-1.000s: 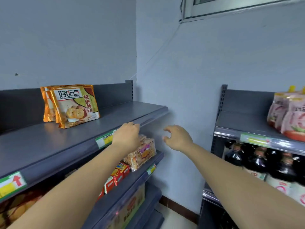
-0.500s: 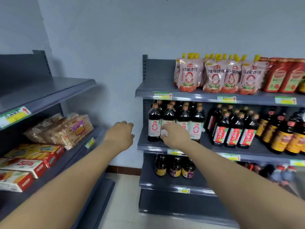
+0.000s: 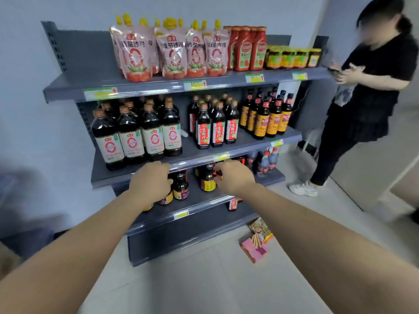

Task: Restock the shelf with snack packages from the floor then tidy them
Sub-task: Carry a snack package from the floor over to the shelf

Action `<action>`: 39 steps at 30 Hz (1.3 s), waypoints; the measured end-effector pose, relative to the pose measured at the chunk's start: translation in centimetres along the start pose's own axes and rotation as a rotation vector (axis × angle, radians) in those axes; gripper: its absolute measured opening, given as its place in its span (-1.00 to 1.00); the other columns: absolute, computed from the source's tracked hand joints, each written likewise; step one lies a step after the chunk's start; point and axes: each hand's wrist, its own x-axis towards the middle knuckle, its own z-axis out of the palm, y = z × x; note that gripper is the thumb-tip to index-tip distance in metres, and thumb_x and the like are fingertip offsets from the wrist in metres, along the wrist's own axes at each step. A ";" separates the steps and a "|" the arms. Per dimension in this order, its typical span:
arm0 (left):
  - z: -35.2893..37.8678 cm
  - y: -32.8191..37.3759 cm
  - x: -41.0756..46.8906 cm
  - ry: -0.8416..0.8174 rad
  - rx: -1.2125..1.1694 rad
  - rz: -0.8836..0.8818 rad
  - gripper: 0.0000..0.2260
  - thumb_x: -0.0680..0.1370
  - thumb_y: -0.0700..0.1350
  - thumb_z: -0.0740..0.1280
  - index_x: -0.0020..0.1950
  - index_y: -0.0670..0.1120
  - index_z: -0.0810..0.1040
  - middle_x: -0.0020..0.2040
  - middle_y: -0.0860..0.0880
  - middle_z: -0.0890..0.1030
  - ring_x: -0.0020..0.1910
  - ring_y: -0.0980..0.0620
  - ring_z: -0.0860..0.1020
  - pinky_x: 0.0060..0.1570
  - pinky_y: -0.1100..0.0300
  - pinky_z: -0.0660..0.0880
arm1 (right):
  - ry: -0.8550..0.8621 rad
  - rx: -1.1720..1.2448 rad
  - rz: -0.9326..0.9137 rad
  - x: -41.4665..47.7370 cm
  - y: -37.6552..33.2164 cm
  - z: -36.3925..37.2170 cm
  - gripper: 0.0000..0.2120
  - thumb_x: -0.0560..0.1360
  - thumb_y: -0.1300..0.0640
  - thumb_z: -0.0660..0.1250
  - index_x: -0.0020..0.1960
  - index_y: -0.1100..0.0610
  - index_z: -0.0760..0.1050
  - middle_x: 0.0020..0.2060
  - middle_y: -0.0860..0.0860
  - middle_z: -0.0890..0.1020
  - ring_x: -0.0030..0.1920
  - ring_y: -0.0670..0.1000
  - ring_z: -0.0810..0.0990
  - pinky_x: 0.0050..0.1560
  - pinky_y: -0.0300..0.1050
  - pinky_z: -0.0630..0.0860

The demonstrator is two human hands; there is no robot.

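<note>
Snack packages on the floor tiles, at the low right end of the grey shelf unit. Pink box nearer, orange-brown pack just behind it, touching or overlapping. Both well below and apart from the hands.

Left hand out in front of the third shelf down, over small dark jars. Fingers loosely curled, nothing held. Right hand level with it, further right, fingers also loosely curled, in front of a yellow-labelled bottle. No grip visible; contact with the bottle impossible to tell.

Middle shelf, left to right: white-labelled dark bottles, red-labelled bottles, orange-labelled bottles. Top shelf: pink spouted pouches, red squeeze bottles, small yellow-labelled jars.

Far right: standing person in black, white shoes, beside the unit's right end.
</note>
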 end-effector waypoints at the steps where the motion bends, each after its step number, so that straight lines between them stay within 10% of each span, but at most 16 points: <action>1: 0.5 1.0 0.5 -0.013 -0.001 0.033 -0.73 0.59 -0.04 0.25 0.22 -0.14 0.50 0.13 -0.13 0.53 0.11 -0.13 0.49 0.02 0.01 0.50 | -0.005 -0.002 0.039 -0.7 1.1 0.1 -0.66 0.55 0.04 0.25 0.31 0.07 0.48 0.22 0.11 0.53 0.24 0.16 0.48 0.10 0.06 0.53; 32: 19.7 38.9 13.2 -0.331 -0.074 0.626 -0.85 0.57 -0.09 0.26 0.02 -0.15 0.52 0.02 -0.13 0.54 0.05 -0.16 0.53 -0.15 0.09 0.43 | -0.133 0.085 0.770 -11.9 38.0 7.1 -0.75 0.56 0.05 0.19 0.20 0.06 0.50 0.15 0.08 0.53 0.23 0.13 0.45 -0.05 -0.09 0.40; 39: 24.3 46.0 17.9 -0.413 -0.023 0.671 -0.74 0.59 -0.04 0.25 0.22 -0.10 0.51 0.21 -0.08 0.54 0.19 -0.13 0.50 0.08 0.03 0.50 | -0.195 0.117 0.862 -10.6 46.7 9.7 -0.70 0.54 0.08 0.21 0.25 0.04 0.49 0.20 0.05 0.52 0.26 0.10 0.44 -0.01 -0.12 0.41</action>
